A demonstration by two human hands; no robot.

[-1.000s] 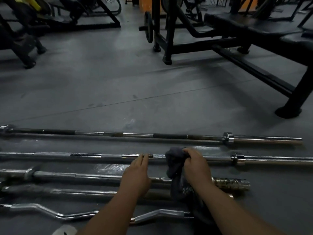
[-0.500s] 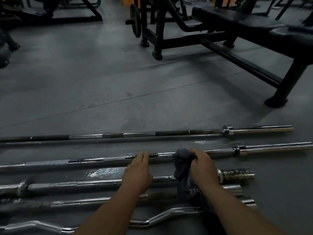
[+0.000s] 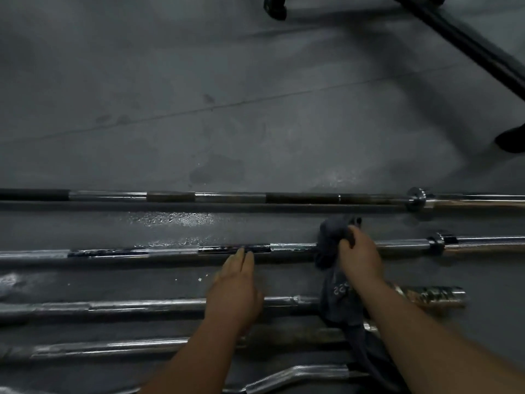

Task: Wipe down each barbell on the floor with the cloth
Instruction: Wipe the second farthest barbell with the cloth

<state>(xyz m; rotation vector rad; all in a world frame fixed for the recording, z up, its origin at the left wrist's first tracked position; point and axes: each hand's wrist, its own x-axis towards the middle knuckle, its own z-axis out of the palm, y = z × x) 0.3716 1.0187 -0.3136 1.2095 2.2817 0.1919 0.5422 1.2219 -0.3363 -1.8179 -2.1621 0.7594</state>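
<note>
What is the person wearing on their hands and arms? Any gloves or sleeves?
Nothing that shows. The left hand and right hand are bare: no gloves, rings or watch can be seen in this dim picture. The left forearm and right forearm are bare too, with no sleeve in view down to the picture's edge.

A dark grey crumpled cloth is bunched around the long chrome barbell with dark bands, its tail draped over the nearer bars. Beyond that barbell lies a second banded chrome barbell. Nearer lie a thick chrome straight bar, a duller chrome straight bar and a wavy chrome curl bar, all roughly parallel.
</note>
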